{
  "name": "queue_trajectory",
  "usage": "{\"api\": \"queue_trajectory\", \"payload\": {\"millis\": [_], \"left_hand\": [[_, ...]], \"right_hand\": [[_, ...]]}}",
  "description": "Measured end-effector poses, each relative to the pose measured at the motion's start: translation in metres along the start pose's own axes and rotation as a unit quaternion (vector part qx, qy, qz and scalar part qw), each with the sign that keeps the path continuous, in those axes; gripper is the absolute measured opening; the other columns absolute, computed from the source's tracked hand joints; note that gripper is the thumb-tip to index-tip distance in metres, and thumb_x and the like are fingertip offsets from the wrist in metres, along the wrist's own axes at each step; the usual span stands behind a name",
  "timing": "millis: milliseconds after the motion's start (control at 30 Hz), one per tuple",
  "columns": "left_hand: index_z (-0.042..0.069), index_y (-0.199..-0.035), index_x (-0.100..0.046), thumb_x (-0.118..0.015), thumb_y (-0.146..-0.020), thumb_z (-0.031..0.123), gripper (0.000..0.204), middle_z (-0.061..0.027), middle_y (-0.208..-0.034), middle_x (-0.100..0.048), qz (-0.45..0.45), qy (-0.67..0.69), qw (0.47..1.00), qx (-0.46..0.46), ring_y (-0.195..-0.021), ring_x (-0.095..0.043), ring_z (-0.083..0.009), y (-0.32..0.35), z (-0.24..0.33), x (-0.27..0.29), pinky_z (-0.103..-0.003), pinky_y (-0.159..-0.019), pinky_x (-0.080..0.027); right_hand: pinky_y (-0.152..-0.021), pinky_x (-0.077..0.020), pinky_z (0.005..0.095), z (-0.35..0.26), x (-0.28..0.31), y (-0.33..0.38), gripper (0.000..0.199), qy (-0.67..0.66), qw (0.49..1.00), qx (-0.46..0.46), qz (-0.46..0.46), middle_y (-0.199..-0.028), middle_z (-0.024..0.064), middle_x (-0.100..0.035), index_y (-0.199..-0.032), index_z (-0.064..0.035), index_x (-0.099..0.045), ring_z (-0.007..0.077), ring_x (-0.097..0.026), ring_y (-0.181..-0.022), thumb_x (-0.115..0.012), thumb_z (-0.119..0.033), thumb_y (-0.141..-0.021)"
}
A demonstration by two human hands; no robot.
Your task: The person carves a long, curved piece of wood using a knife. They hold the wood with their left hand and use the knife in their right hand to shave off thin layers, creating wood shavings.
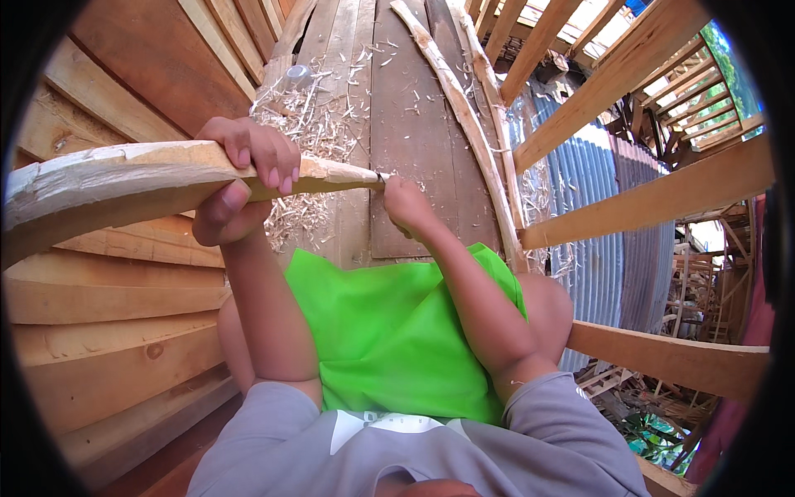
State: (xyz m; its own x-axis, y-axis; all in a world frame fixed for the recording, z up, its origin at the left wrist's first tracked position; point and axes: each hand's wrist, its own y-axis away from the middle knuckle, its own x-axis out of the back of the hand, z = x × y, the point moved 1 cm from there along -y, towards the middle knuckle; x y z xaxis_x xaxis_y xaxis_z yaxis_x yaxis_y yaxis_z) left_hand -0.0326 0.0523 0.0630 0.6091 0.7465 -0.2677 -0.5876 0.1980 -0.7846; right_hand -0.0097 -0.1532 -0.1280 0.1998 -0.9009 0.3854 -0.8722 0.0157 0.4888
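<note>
A long, pale, peeled wooden pole (124, 178) runs in from the left edge, curved by the lens and narrowing to a tip. My left hand (248, 161) grips it, fingers over the top and thumb along the near side. At the thin end, my right hand (407, 205) is closed in a fist. A small dark sliver (381, 177), like the edge of a blade, shows between that fist and the wood; the rest of the tool is hidden in the hand. Bright green cloth (389, 331) covers my lap below the pole.
Wood shavings (310, 211) litter the plank floor (414, 124). A small clear cup (297, 77) stands among them. Two long peeled poles (464, 116) lie to the right, beside a slatted wooden railing (646, 203). A board wall (124, 306) rises at left. Corrugated metal sheets (584, 199) lie beyond the railing.
</note>
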Motion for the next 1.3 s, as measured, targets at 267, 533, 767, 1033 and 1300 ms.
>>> {"api": "queue_trajectory", "payload": {"millis": [267,533,767,1033,1300], "left_hand": [[0.004,-0.093,-0.043,-0.059,-0.079,0.019,0.026,-0.013,-0.081,-0.051,0.001,-0.002,1.0,-0.009,-0.074,-0.054,-0.0232,0.002,-0.002,0.003,-0.036,-0.068,-0.046],[0.0,-0.134,-0.043,-0.065,-0.083,0.033,0.065,-0.011,-0.102,-0.046,0.059,-0.091,0.991,-0.076,-0.094,-0.053,-0.0238,0.005,-0.018,0.004,-0.039,-0.081,-0.056],[0.003,-0.126,-0.042,-0.067,-0.089,0.034,0.054,-0.01,-0.084,-0.057,0.163,-0.2,0.951,-0.17,-0.076,-0.057,-0.0203,0.003,-0.044,-0.013,-0.039,-0.065,-0.051],[-0.003,-0.108,-0.044,-0.062,-0.087,0.008,0.03,-0.0102,-0.067,-0.054,0.334,-0.231,0.903,-0.137,-0.057,-0.056,-0.0171,-0.028,-0.016,-0.07,-0.034,-0.055,-0.053],[-0.003,-0.094,-0.051,-0.063,-0.088,0.01,0.018,-0.0102,-0.066,-0.056,0.368,-0.272,0.877,-0.147,-0.054,-0.057,-0.0166,-0.032,0.01,-0.071,-0.033,-0.052,-0.053]], "right_hand": [[-0.037,-0.0237,0.0352,-0.003,0.021,-0.008,0.038,-0.012,0.988,-0.127,-0.087,-0.055,0.005,-0.041,-0.07,-0.0057,-0.045,0.0151,-0.034,-0.041,-0.032,-0.032,-0.094],[-0.038,-0.0244,0.0305,-0.028,0.081,0.0,0.031,-0.156,0.981,-0.112,0.04,-0.055,0.0009,-0.037,-0.072,-0.0069,-0.043,0.0112,-0.032,-0.041,-0.038,-0.03,-0.092],[-0.044,-0.0463,0.0376,0.023,0.075,-0.009,0.028,0.025,0.992,-0.024,0.122,-0.067,0.0159,-0.059,-0.084,0.0094,-0.058,0.0235,-0.06,-0.055,-0.051,-0.017,-0.085],[-0.089,-0.0507,0.0429,0.069,0.064,-0.02,0.033,0.266,0.955,-0.018,0.132,-0.106,0.0269,-0.065,-0.104,0.0057,-0.065,0.0425,-0.061,-0.104,-0.063,-0.019,-0.083],[-0.087,-0.0527,0.0441,0.073,0.035,-0.003,0.026,0.348,0.93,-0.042,0.111,-0.112,0.0252,-0.064,-0.103,0.0015,-0.067,0.0375,-0.064,-0.104,-0.055,-0.012,-0.085]]}}
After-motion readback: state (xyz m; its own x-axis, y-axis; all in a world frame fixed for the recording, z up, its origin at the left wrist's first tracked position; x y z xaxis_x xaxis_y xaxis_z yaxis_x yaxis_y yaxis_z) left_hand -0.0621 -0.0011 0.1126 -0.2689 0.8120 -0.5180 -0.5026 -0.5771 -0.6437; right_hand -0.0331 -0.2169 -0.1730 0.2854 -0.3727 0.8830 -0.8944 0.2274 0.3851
